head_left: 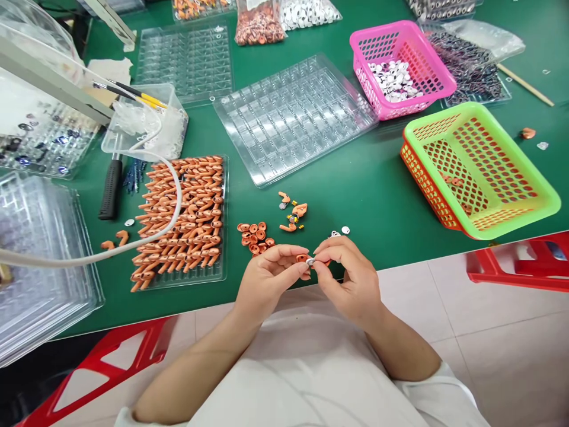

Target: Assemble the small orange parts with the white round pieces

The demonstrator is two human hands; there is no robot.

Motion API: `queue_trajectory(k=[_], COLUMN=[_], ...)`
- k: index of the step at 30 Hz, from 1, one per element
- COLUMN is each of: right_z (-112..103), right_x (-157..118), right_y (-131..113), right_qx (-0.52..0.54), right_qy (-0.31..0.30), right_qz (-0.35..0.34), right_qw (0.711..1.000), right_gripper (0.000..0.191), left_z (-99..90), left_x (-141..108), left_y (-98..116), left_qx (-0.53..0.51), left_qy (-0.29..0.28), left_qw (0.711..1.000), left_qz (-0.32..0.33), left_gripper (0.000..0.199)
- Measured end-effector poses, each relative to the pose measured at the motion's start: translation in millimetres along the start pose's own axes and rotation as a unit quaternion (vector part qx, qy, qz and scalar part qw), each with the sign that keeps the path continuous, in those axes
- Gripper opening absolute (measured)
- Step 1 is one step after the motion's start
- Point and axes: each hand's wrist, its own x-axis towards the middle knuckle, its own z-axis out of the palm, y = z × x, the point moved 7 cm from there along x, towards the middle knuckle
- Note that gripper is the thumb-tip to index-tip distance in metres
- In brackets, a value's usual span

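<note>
My left hand [273,276] pinches a small orange earbud cap [302,258] between thumb and fingers, in front of my body at the table's near edge. The fingertips of my right hand [351,279] meet it, closed on a small silver-white disc [310,261]. A bit of orange also shows by the right fingers; its shape is mostly hidden. Just beyond the left hand lies a cluster of loose orange earbud caps [255,237]. Several orange earbud pieces [300,210] with small yellow-and-black parts lie behind it. White discs [345,230] rest beyond my right hand.
A clear tray of orange earbud shells [178,219] stands left, crossed by a white cable [179,201]. Farther back are an unfilled clear tray [297,118], a pink basket [433,83] of white pieces and stacked green-and-red baskets [511,219]. A black-handled tool [110,190] lies left.
</note>
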Motion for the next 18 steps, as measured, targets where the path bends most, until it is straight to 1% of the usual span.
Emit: queue_trajectory(k=[5, 10, 12, 16, 18], right_z=[-1, -3, -2, 0, 1], right_x=[1, 6, 7, 8, 8], right_y=[2, -1, -1, 0, 0], right_qx=[-0.005, -0.033, -0.047, -0.056, -0.057], right_qy=[-0.026, -0.052, -0.066, -0.088, -0.096], right_qz=[0.041, 0.055, 0.055, 0.06, 0.064], right_qw=[0.999, 0.997, 0.995, 0.993, 0.992], right_gripper=[0.013, 0.015, 0.015, 0.016, 0.016], left_z=[0.3, -1.2, -0.7, 3.9, 7.0], left_x=[-4, -8, -9, -11, -12], left_y=[5, 13, 17, 26, 30], left_qx=[0.049, 0.164, 0.218, 0.312, 0.342], left_qy=[0.009, 0.018, 0.014, 0.0, -0.01], left_qw=[0.999, 0.983, 0.968, 0.926, 0.908], left_qz=[0.017, 0.083, 0.121, 0.214, 0.242], left_gripper=[0.021, 0.02, 0.019, 0.02, 0.02])
